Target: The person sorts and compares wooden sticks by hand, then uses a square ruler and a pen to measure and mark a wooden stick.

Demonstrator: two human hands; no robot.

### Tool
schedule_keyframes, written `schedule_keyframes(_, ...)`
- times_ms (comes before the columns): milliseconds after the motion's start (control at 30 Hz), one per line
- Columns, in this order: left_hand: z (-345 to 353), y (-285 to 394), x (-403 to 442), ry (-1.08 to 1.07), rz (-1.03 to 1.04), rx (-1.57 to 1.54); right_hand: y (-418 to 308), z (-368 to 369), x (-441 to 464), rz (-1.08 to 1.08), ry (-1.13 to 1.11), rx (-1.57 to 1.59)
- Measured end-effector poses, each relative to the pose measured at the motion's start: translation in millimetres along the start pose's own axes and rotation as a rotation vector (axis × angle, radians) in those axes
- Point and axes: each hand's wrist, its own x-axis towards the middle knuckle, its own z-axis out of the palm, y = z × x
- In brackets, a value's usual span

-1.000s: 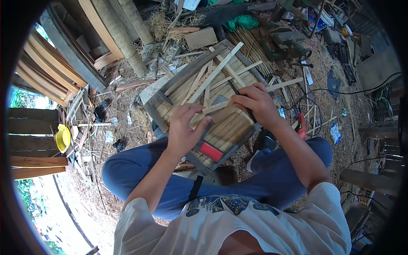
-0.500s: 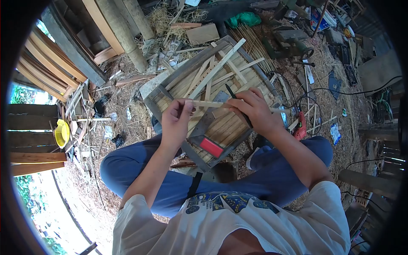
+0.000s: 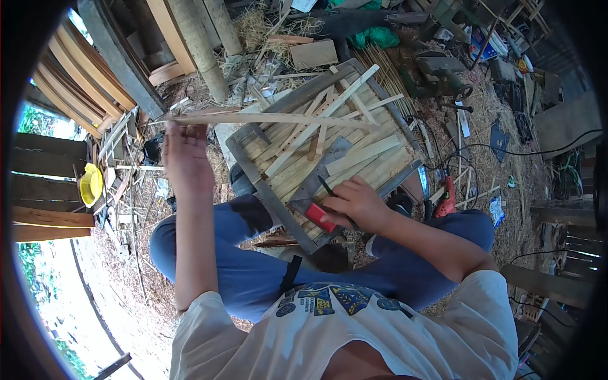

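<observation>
Raised at the left, my left hand (image 3: 188, 158) grips one end of a long thin wooden strip (image 3: 266, 118), which reaches rightward above the low wooden worktable (image 3: 253, 168). My right hand (image 3: 359, 204) is closed around a slim dark pencil-like tool (image 3: 325, 185), its tip pointing up and left; its exact kind is unclear. Just under those fingers lies a red block-shaped object (image 3: 318, 217), partly covered by the hand. Several pale wooden slats (image 3: 323, 120) lie crossed on the tabletop, near a flat grey metal piece (image 3: 335, 151).
A red power tool (image 3: 447, 196) with a black cord lies on the ground right of the table. A yellow bowl (image 3: 91, 184) is at the left. A green plastic bag (image 3: 373, 37) and a bundle of thin sticks (image 3: 380, 60) sit behind the table. Wood scraps and shavings cover the floor.
My left hand has moved up and left with the strip. My right hand has let go of the strip and dropped toward the red object, still holding the dark tool.
</observation>
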Motion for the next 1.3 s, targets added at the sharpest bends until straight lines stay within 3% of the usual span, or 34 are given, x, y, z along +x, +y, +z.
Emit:
schedule_keyframes(367,-12.3,51.1,20.0,-0.035,0.093,-0.122,-29.0,9.5,-1.1,0.258,-0.138,-0.071)
schedule_keyframes(600,-10.6,62.4,18.8,-0.409,-0.068,-0.429,-38.0,-14.4,-6.5,0.427,-0.142,0.124)
schedule_keyframes(633,-6.8,68.1,17.2,-0.340,-0.072,-0.509,-38.2,-23.8,-6.1,0.404,-0.147,0.126)
schedule_keyframes(767,-9.2,97.3,30.4,-0.395,-0.058,-0.751,-35.3,-68.6,-5.2,0.338,-0.072,0.139)
schedule_keyframes(867,-9.0,96.9,32.8,-0.564,-0.177,-0.770,-29.9,-107.5,-7.6,0.393,0.009,0.333)
schedule_keyframes(967,22.7,72.1,7.2,-0.549,-0.052,-0.427,-5.8,-114.6,-30.7,0.456,0.203,0.567)
schedule_keyframes(1133,63.4,37.4,-25.2,-0.517,-0.017,0.000,3.5,-145.5,-33.0,0.526,0.413,1.339)
schedule_keyframes(1300,95.2,13.8,-54.8,-0.559,-0.088,0.063,15.2,-149.3,-42.1,0.499,0.531,1.383)
